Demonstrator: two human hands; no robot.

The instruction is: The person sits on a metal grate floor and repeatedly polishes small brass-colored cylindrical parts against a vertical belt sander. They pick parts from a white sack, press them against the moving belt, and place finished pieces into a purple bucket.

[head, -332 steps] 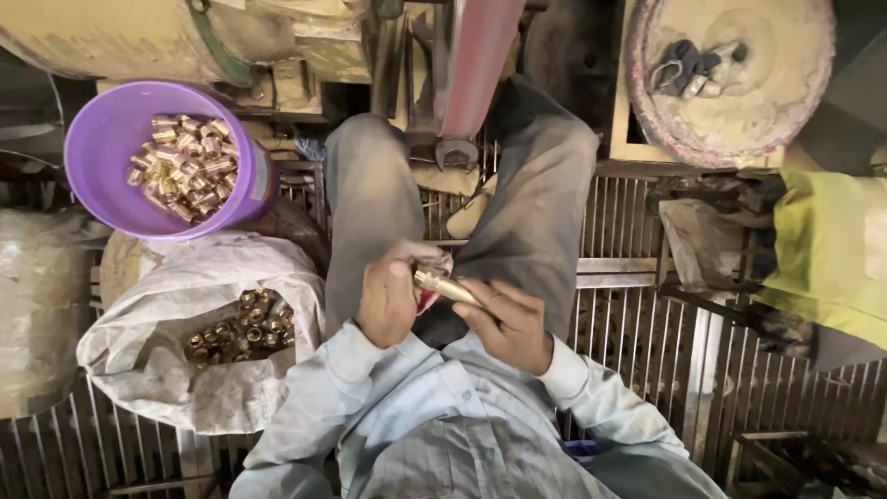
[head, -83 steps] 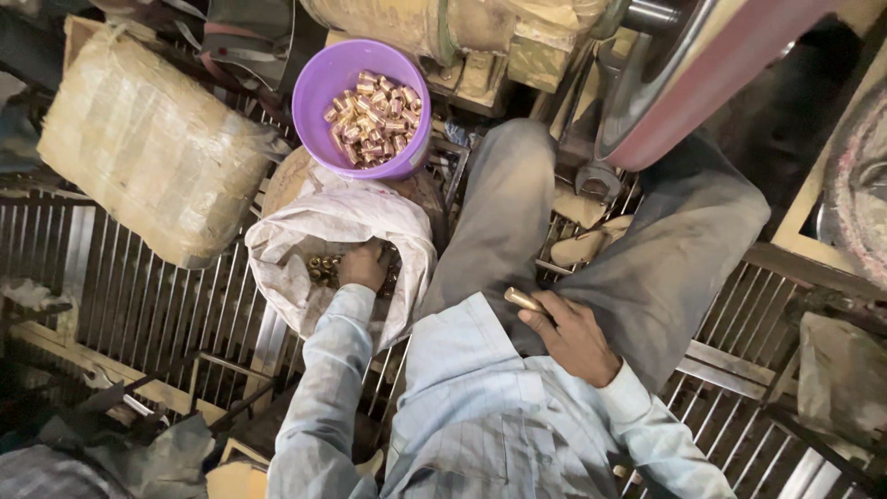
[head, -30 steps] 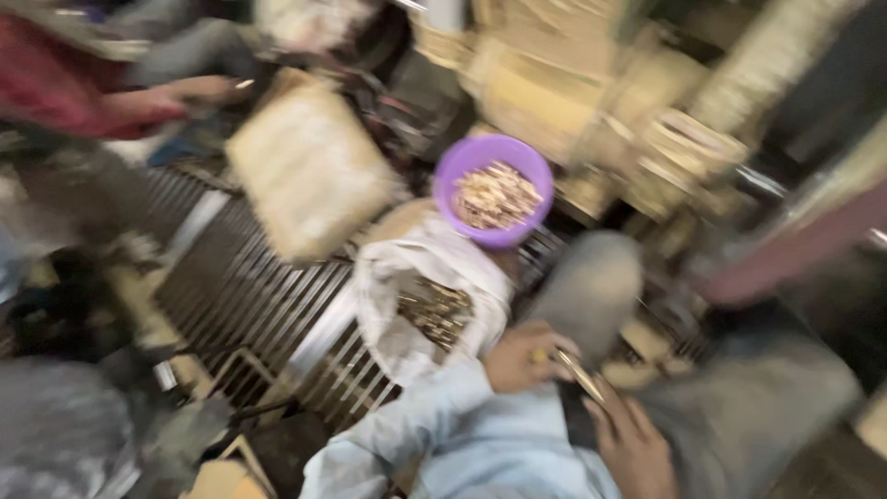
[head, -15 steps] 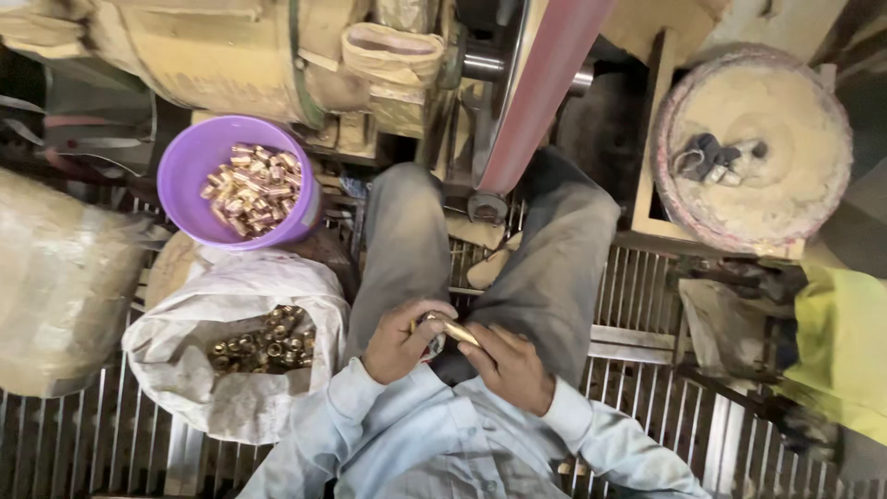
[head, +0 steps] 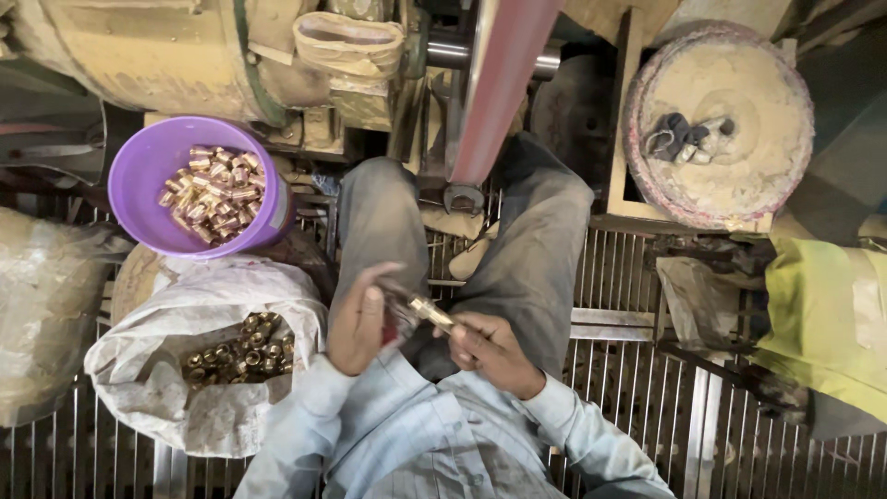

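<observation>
Workshop floor of metal grating [head: 637,407], dusty machinery along the top. Far left of the fingers: pale wrapped bundle [head: 42,314]. Above-left of them: purple bowl [head: 139,185] full of shiny brass fittings [head: 214,189]. Below it, level with the fingers and just left: white sack [head: 199,407], mouth open, duller brass fittings [head: 242,349] inside. Left hand [head: 358,319] sits just right of the sack over the lap, fingers curled, tips at the near end of a brass rod [head: 430,311]; can't tell if it actually pinches it. Rod lies between both hands, tilted, above the grey trousers [head: 540,249]. Right hand [head: 494,351] clenched on the rod's lower end. Straight above the fingers: red belt [head: 504,83] running to the top edge. Upper right: round dusty disc [head: 721,120] with dark bits on top. Far right: yellow-green cloth [head: 827,323].
</observation>
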